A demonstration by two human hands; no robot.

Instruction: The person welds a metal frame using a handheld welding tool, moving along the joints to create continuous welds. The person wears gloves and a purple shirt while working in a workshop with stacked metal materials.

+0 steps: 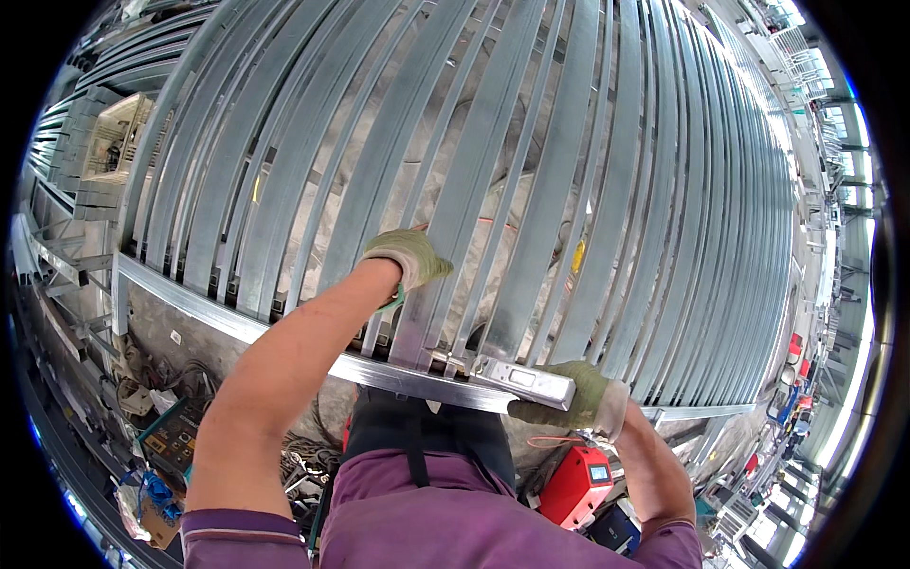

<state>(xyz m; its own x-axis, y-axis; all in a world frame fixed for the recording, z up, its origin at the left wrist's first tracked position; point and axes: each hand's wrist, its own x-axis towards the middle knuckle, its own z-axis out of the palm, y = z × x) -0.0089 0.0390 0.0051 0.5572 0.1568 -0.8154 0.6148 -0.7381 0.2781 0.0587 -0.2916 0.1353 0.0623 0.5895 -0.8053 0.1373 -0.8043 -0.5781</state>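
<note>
My left hand (412,258), in a green and grey glove, is curled over a flat grey steel bar (474,156) of the large frame. Its fingertips are partly hidden. My right hand (590,396), gloved the same way, grips a silver box-shaped tool that looks like a welding gun (531,381). The narrow tip of that tool points left, close to where the bar's near end meets the bright cross rail (417,381). The fingers of my right hand are mostly hidden behind the tool.
Many parallel bars stretch away from me, with the floor showing between them. A red machine with a small screen (578,486) stands at lower right. Cables (308,460) and a dark green box (175,434) lie at lower left. A cream crate (116,137) is at far left.
</note>
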